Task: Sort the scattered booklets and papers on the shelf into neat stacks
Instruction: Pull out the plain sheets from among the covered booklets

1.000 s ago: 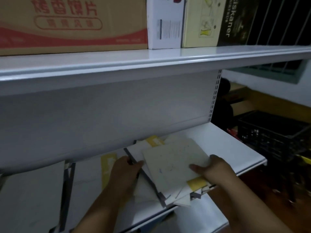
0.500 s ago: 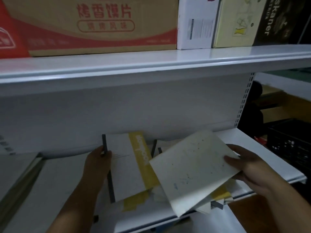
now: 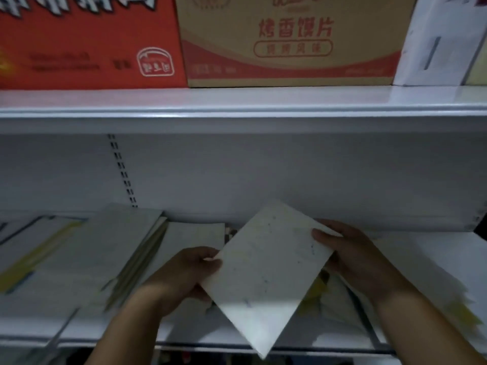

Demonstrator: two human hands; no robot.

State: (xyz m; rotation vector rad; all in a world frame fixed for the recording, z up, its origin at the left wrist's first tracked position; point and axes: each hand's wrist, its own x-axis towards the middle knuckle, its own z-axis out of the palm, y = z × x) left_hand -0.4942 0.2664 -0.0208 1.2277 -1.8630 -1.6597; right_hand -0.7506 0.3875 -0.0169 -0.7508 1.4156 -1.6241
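- Near the front edge of the shelf (image 3: 421, 248), about mid-span, my left hand (image 3: 192, 272) has its fingers (image 3: 208, 259) curled round the left corner of a white speckled sheet (image 3: 268, 272).
- My right hand (image 3: 353, 256) grips the opposite edge, thumb laid across the face.
- I hold the sheet cornerwise, its long axis running from the back wall out past the front edge.
- I see the tidier stack (image 3: 123, 248) to its left, nearer my left hand.
- Yellow-marked papers (image 3: 324, 293) underneath are blurred and partly hidden.

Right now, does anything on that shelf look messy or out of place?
The stained white booklet, held by the left hand and right hand, tilts cornerwise to the white shelf; loose yellow-and-white papers beneath it lie fanned and crooked.
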